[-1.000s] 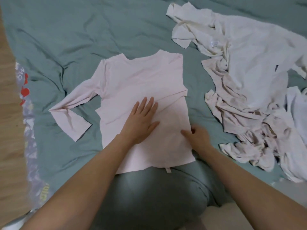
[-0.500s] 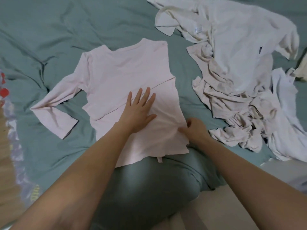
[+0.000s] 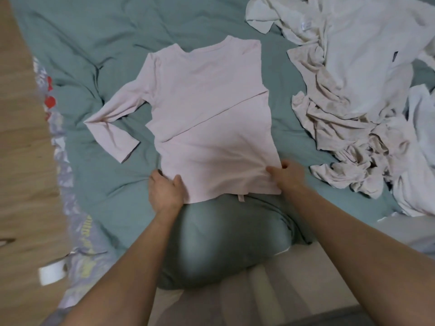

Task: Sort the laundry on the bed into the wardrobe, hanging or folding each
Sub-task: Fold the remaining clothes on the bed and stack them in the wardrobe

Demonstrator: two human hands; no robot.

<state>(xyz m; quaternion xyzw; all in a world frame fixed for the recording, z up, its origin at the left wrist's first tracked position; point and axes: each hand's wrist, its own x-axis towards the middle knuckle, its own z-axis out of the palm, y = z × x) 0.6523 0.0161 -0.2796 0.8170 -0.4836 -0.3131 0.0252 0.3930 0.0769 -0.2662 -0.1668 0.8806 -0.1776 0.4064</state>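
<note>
The pink top [image 3: 209,118] lies flat mid-frame on the bed [image 3: 98,43], one sleeve folded across; the left hand [image 3: 166,191] pinches its lower-left hem corner and the right hand [image 3: 286,176] pinches the lower-right, crumpled laundry [image 3: 348,95] heaped at upper right

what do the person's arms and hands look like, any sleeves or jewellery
Both forearms are bare all the way to the bottom of the picture, with no sleeve showing. The left hand and the right hand wear no gloves, and no watch, bracelet or ring is visible on either.
</note>
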